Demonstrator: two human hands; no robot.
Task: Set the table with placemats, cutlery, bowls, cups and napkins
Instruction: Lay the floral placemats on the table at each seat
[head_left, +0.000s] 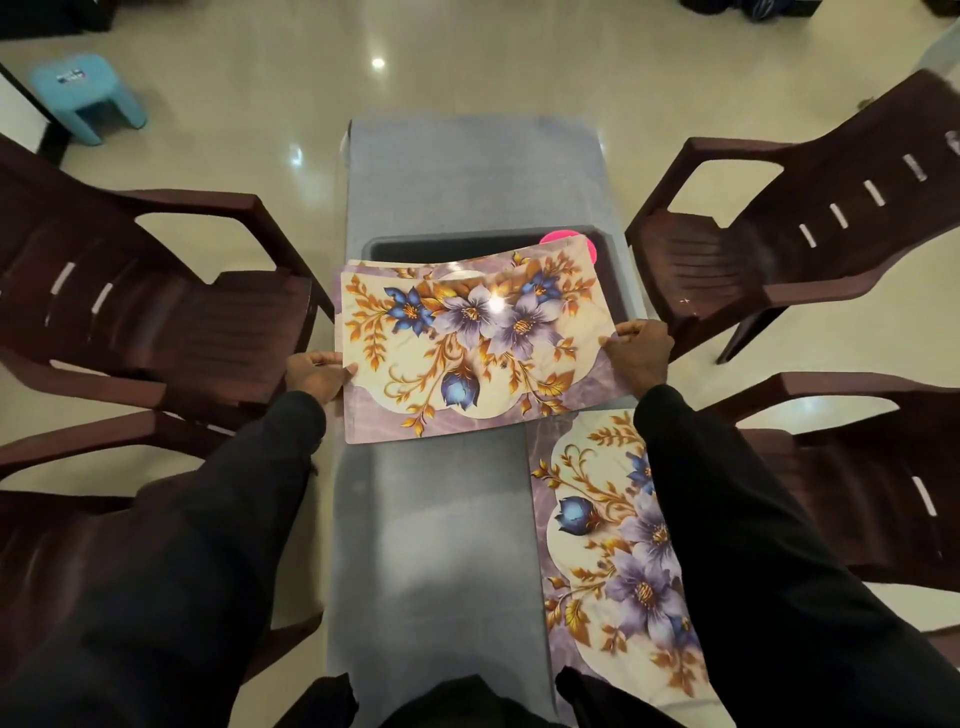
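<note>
The left grip (317, 376) pinches the left edge of a flowered placemat (467, 353), with the thumb on top. The right grip (641, 351) is closed on the right edge of the same placemat. Between the two grips the placemat is spread out above the grey table (431, 519). Just beyond the grips a dark box (467, 245) stands on the table, half hidden by the placemat, and a pink thing (558, 238) shows at its far side. A second placemat (597, 545) lies on the table, nearer than the right grip and partly under the right sleeve (727, 519). Brown chairs (727, 260) stand outside both grips.
</note>
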